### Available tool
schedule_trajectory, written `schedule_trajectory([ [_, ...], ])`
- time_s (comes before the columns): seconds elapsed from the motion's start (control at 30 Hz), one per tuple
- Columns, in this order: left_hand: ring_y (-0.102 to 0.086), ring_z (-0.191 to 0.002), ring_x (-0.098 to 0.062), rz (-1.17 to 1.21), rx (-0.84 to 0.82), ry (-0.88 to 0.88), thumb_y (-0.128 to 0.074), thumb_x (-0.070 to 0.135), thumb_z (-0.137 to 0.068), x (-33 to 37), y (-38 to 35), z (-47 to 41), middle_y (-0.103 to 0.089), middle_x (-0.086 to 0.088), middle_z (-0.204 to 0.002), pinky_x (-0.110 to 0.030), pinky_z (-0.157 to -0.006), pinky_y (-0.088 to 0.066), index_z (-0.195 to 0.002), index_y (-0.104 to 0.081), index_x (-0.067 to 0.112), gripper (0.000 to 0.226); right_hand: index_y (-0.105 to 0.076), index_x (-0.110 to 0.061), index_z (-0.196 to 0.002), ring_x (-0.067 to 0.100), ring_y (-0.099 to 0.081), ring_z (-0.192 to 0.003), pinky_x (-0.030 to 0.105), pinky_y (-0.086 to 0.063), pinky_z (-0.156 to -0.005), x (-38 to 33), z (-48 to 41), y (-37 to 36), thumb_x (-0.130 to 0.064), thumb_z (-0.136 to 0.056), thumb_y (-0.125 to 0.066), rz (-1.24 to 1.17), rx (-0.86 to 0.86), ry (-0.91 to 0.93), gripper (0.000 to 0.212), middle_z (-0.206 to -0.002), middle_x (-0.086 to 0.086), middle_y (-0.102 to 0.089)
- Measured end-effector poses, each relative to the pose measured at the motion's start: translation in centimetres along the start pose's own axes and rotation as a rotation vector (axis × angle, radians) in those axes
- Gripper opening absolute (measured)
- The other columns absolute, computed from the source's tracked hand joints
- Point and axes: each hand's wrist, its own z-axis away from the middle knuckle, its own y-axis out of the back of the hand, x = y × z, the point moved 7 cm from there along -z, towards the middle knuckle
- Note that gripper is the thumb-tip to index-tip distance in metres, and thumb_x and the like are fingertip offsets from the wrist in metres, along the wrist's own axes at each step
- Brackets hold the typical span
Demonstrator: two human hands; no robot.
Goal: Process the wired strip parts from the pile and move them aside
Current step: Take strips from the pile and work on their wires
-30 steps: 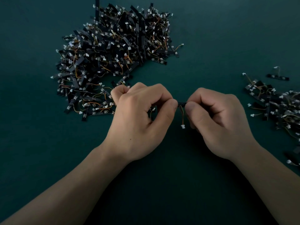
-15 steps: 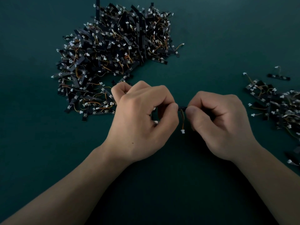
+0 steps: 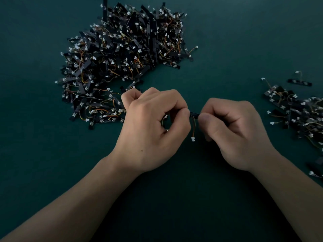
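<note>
Head view: in the middle of the frame, the left hand (image 3: 150, 130) and right hand (image 3: 234, 133) each pinch an end of one black strip (image 3: 194, 114). The big pile (image 3: 122, 63), upper left, looks far bigger than the done pile (image 3: 300, 116) at the right edge. Most work seems left.

On my feed the whole view is one surface, a dark teal tabletop (image 3: 250, 39), matte and even in colour, running out past every edge of the frame. The light is low and soft. I read it brightest toward 1 and 2 o'clock, where the teal lifts to a paler blue-green; at 9 o'clock it looks a shade deeper. Down at 6 o'clock a broad, soft-edged shadow (image 3: 183, 217) lies on the surface and takes the colour nearly to black. What the top is made of, I cannot tell from here.
</note>
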Motion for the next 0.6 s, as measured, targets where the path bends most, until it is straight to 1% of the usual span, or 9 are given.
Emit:
schedule_trajectory([
  [0.1, -0.056, -0.073, -0.007, 0.005, -0.005, -0.043, -0.055, 0.019, -0.094, 0.3, 0.0, 0.0, -0.055, 0.018, -0.069, -0.047, -0.094, -0.033, -0.076, -0.057, 0.025, 0.019, -0.045, -0.008, -0.059, 0.017, -0.036, -0.042, 0.038, -0.029, -0.043, 0.2, 0.0, -0.7, -0.026, -0.093, -0.05, 0.013, -0.096, 0.004, 0.039, -0.047, 0.003, -0.041],
  [0.17, -0.058, -0.075, -0.007, 0.005, -0.024, -0.062, -0.054, 0.02, -0.096, 0.4, -0.1, 0.0, -0.057, 0.019, -0.071, -0.049, -0.093, -0.033, -0.08, -0.06, 0.025, 0.018, -0.036, -0.008, -0.056, 0.012, -0.028, -0.042, 0.032, -0.023, -0.042, 0.1, 0.0, -0.9, -0.022, -0.093, -0.049, 0.028, -0.111, 0.053, 0.042, -0.046, -0.001, -0.032],
  [0.27, -0.061, -0.093, -0.005, -0.002, -0.003, -0.005, -0.051, 0.024, -0.099, -0.2, 0.0, 0.0, -0.064, 0.021, -0.09, -0.041, -0.099, -0.03, -0.099, -0.067, 0.027, 0.017, -0.037, -0.018, -0.06, 0.007, -0.032, -0.045, 0.02, -0.024, -0.047, -0.7, 0.4, 0.3, -0.016, -0.1, -0.047, 0.005, 0.061, 0.18, 0.042, -0.053, -0.005, -0.035],
  [0.3, -0.06, -0.1, -0.005, -0.014, 0.01, 0.036, -0.051, 0.021, -0.098, -0.7, 0.1, -0.1, -0.064, 0.021, -0.097, -0.037, -0.101, -0.028, -0.106, -0.067, 0.028, 0.02, -0.046, -0.019, -0.067, 0.005, -0.037, -0.048, 0.019, -0.028, -0.05, -1.0, 0.6, 0.9, -0.018, -0.105, -0.045, -0.032, 0.161, 0.225, 0.038, -0.057, -0.006, -0.042],
  [0.37, -0.056, -0.11, -0.007, -0.091, 0.003, 0.123, -0.052, 0.012, -0.089, -1.6, 0.0, -0.1, -0.062, 0.022, -0.108, -0.031, -0.1, -0.024, -0.113, -0.066, 0.03, 0.033, -0.063, -0.014, -0.107, 0.0, -0.05, -0.056, 0.019, -0.036, -0.056, -1.1, 0.9, 1.9, -0.031, -0.115, -0.042, -0.133, 0.301, 0.285, 0.028, -0.073, -0.001, -0.06],
  [0.4, -0.052, -0.114, -0.009, -0.157, -0.022, 0.165, -0.051, 0.01, -0.083, -2.0, -0.2, -0.1, -0.06, 0.022, -0.112, -0.031, -0.096, -0.023, -0.114, -0.066, 0.03, 0.04, -0.058, -0.011, -0.13, -0.001, -0.054, -0.058, 0.02, -0.039, -0.056, -1.0, 0.8, 1.9, -0.038, -0.115, -0.042, -0.158, 0.316, 0.282, 0.035, -0.08, -0.001, -0.066],
  [0.43, -0.049, -0.117, -0.012, -0.228, -0.059, 0.203, -0.049, 0.013, -0.079, -2.4, -0.4, -0.1, -0.058, 0.021, -0.116, -0.033, -0.093, -0.021, -0.116, -0.064, 0.03, 0.044, -0.052, -0.009, -0.143, 0.001, -0.056, -0.058, 0.023, -0.04, -0.054, -0.8, 0.7, 1.8, -0.04, -0.114, -0.044, -0.165, 0.294, 0.264, 0.042, -0.083, -0.004, -0.068],
  [0.5, -0.044, -0.121, -0.016, -0.344, -0.141, 0.245, -0.048, 0.021, -0.076, -2.9, -1.1, 0.1, -0.056, 0.018, -0.119, -0.033, -0.093, -0.017, -0.115, -0.062, 0.031, 0.043, -0.055, -0.009, -0.142, 0.004, -0.06, -0.058, 0.023, -0.044, -0.052, -0.2, 0.3, 1.4, -0.031, -0.111, -0.05, -0.122, 0.24, 0.197, 0.038, -0.081, -0.012, -0.068],
  [0.6, -0.044, -0.112, -0.018, -0.407, -0.17, 0.227, -0.048, 0.022, -0.077, -3.0, -1.5, 0.3, -0.054, 0.015, -0.11, -0.034, -0.091, -0.017, -0.1, -0.059, 0.031, 0.027, -0.067, -0.018, -0.123, 0.006, -0.061, -0.057, 0.011, -0.042, -0.056, 0.4, 0.3, 0.8, -0.024, -0.105, -0.054, -0.055, 0.185, 0.107, 0.023, -0.079, -0.006, -0.069],
])
